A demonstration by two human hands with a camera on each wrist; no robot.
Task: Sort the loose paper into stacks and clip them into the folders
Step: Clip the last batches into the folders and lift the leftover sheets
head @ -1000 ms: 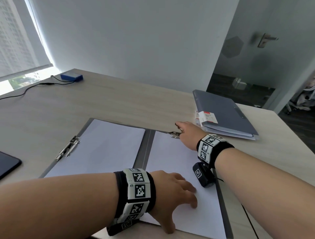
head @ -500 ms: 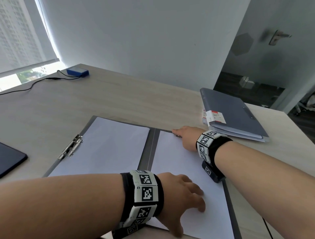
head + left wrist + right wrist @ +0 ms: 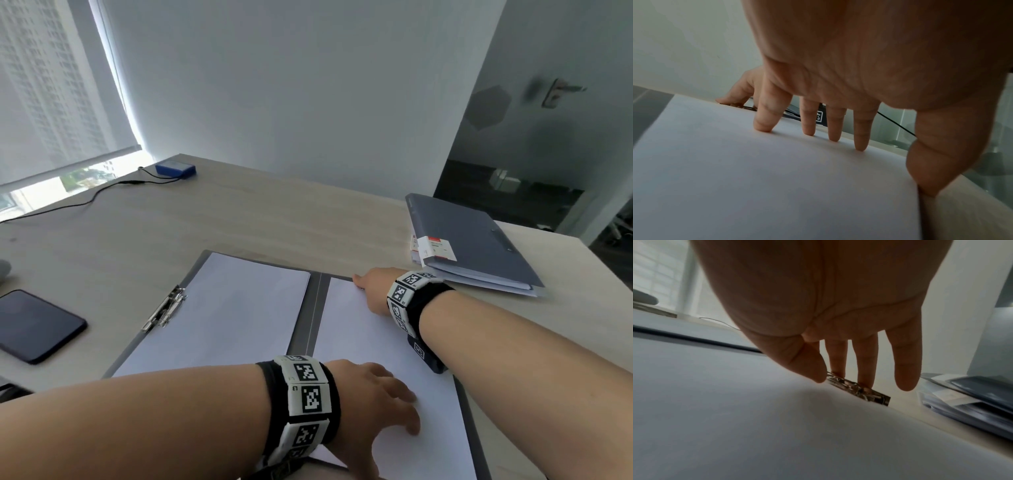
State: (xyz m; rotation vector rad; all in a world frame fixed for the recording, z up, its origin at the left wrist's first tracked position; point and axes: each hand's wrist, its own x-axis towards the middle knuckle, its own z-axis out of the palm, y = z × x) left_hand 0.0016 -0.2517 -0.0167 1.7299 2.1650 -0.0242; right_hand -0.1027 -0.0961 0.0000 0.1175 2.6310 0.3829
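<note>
Head view: right hand [image 3: 375, 289] at paper [image 3: 383, 359] edge.

Pressing straight fingers [image 3: 865, 363] onto a metal clip [image 3: 859, 390] at the paper stack's [image 3: 777, 426] far edge. Lying at right, closed folders [image 3: 972, 395].

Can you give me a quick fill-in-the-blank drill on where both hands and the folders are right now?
1. The left hand presses its fingertips on the ____ half of the open folder.
2. The right hand touches the metal ____ at the far edge of the paper.
3. The closed folder lies beyond the ____ hand.
4. The phone lies on the table to the ____ of the open folder.

Missing words: right; clip; right; left
</note>
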